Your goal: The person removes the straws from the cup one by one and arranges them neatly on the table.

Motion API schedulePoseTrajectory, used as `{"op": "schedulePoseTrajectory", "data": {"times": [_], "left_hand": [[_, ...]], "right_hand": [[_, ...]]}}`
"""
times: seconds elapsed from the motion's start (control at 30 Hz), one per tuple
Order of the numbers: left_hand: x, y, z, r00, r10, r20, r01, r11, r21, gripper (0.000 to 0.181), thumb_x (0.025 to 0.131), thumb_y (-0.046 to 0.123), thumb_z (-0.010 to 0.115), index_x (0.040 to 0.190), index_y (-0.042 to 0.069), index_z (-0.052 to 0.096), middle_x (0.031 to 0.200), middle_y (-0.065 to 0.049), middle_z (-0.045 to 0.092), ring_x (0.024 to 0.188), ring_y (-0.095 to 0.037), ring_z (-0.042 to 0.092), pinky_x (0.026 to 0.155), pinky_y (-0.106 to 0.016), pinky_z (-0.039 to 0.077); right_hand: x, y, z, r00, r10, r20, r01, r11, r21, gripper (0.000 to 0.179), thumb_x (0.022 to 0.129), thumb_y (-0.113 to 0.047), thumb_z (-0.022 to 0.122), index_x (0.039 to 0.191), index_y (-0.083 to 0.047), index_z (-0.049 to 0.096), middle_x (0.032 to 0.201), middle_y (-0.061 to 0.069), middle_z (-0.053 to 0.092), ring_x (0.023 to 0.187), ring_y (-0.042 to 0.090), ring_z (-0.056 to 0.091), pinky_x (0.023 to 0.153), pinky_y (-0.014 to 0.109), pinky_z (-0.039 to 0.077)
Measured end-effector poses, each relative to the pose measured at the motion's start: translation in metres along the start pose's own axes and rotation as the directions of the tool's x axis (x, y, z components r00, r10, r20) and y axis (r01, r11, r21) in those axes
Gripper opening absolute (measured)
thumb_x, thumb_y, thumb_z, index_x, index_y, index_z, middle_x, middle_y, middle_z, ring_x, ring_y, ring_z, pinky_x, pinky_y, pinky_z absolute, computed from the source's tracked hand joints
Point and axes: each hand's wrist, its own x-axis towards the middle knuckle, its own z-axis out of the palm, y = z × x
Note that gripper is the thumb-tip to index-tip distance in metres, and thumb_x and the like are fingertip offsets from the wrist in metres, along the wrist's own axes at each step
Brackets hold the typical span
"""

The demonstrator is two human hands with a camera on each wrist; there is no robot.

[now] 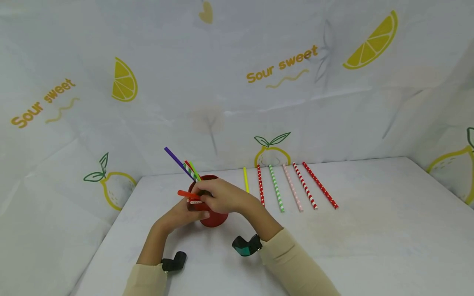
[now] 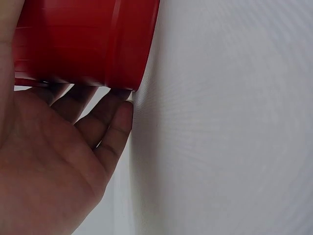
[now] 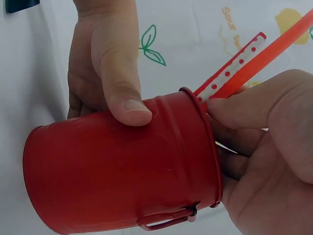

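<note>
A small red bucket [image 1: 214, 220] with a handle [image 3: 166, 219] stands on the white table. My left hand [image 1: 180, 216] grips its side, with the thumb across the front and the fingers round the far side. At the bucket's mouth, my right hand [image 1: 226, 197] pinches an orange straw [image 3: 271, 53] beside the rim. A white straw with red dots [image 3: 231, 71] leans next to the orange one. Behind the right hand, a purple straw [image 1: 177, 162] and a bright green straw [image 1: 194, 170] rise from the bucket. Their lower ends are hidden.
Right of the bucket lies a row of straws: a yellow straw [image 1: 246, 177], a green striped straw [image 1: 276, 189], a pink straw [image 1: 293, 188], a red striped straw [image 1: 305, 186] and red dotted ones [image 1: 320, 186]. A lemon-printed cloth [image 1: 229, 115] hangs behind the table.
</note>
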Motion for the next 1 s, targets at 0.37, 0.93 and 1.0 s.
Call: {"op": "schedulePoseTrajectory", "data": {"times": [0.37, 0.93, 1.0], "left_hand": [[0.0025, -0.0016, -0.0007, 0.999, 0.031, 0.023, -0.030, 0.999, -0.033, 0.078, 0.087, 0.031, 0.079, 0.150, 0.015, 0.037, 0.141, -0.003, 0.052, 0.132, -0.029, 0.045, 0.101, -0.053, 0.046], [0.0032, -0.0011, -0.0004, 0.997, 0.064, 0.052, -0.060, 0.996, -0.073, 0.077, 0.085, 0.030, 0.079, 0.149, 0.015, 0.037, 0.141, -0.004, 0.053, 0.132, -0.028, 0.046, 0.102, -0.050, 0.046], [0.0025, -0.0001, 0.0000, 0.998, 0.049, 0.042, -0.046, 0.997, -0.069, 0.080, 0.084, 0.031, 0.080, 0.149, 0.015, 0.036, 0.140, -0.004, 0.053, 0.132, -0.028, 0.045, 0.100, -0.051, 0.047]], "right_hand": [[0.0023, 0.0032, 0.0028, 0.993, 0.042, -0.114, -0.058, 0.989, -0.139, 0.015, 0.098, -0.006, 0.063, 0.111, -0.011, 0.060, 0.100, -0.002, 0.069, 0.093, 0.012, 0.065, 0.084, 0.025, 0.054], [0.0032, 0.0044, 0.0029, 0.978, 0.060, -0.197, -0.077, 0.994, -0.082, 0.014, 0.101, -0.005, 0.058, 0.114, -0.006, 0.052, 0.101, 0.008, 0.066, 0.091, 0.017, 0.064, 0.079, 0.023, 0.055], [0.0033, 0.0043, 0.0019, 0.976, 0.061, -0.207, -0.069, 0.997, -0.033, 0.016, 0.102, -0.005, 0.055, 0.117, -0.005, 0.050, 0.102, 0.009, 0.064, 0.093, 0.019, 0.064, 0.081, 0.024, 0.056]]}}
